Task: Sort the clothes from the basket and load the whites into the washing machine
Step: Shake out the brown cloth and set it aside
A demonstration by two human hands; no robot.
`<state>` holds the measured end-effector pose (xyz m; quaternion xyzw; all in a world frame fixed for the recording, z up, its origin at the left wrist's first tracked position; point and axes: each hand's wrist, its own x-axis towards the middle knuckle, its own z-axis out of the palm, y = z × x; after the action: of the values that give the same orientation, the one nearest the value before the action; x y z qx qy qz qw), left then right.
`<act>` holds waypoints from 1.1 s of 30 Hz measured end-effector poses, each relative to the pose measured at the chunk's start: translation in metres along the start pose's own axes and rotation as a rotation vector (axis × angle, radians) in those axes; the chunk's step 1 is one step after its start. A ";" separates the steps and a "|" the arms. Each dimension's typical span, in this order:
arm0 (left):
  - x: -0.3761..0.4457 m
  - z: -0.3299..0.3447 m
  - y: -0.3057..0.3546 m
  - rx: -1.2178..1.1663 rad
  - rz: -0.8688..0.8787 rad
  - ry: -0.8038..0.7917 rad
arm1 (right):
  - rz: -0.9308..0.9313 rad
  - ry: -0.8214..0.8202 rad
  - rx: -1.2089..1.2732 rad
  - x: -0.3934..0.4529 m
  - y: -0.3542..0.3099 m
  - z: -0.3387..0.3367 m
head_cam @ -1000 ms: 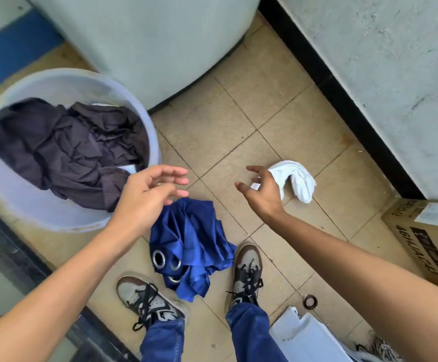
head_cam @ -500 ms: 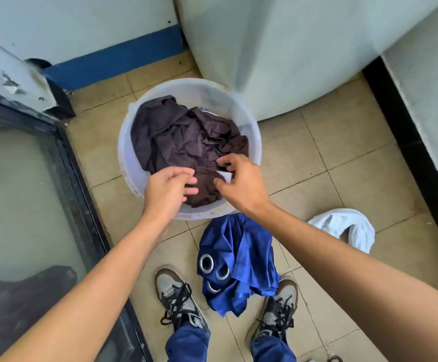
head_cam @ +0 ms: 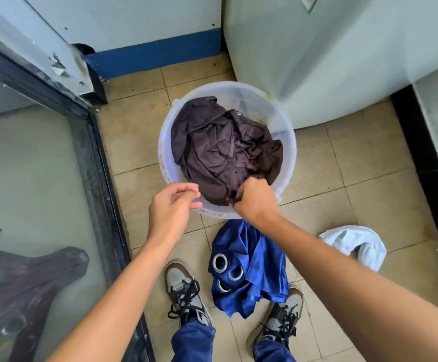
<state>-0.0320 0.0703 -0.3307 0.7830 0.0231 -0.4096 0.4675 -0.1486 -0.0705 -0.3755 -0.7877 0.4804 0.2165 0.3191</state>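
A round translucent white basket stands on the tiled floor against the washing machine. A crumpled dark brown garment fills it. My right hand grips the near edge of that garment at the basket's front rim. My left hand hovers just left of it over the rim, fingers loosely curled, holding nothing. On the floor between my feet lies a blue cloth with metal eyelets. A white garment lies on the tiles to the right.
A glass door with a dark frame runs along the left. A wall with a black skirting closes the right side. My two shoes stand near the blue cloth.
The view has swung left onto the basket. My right hand has left the white garment on the floor and closed on the brown garment. My left hand has drawn back slightly.
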 end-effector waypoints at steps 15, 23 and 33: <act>-0.134 -0.005 0.136 1.111 0.830 -0.644 | -0.477 0.273 0.179 -0.232 -0.032 -0.166; -0.257 -0.041 0.261 0.671 0.844 -0.550 | -0.100 0.163 0.036 -0.342 -0.123 -0.271; -0.395 -0.100 0.487 0.342 1.113 -0.069 | -0.875 0.691 0.654 -0.464 -0.121 -0.472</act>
<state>-0.0278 0.0092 0.3010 0.7278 -0.4736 -0.1256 0.4798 -0.2303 -0.0779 0.2922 -0.7970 0.2312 -0.3574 0.4284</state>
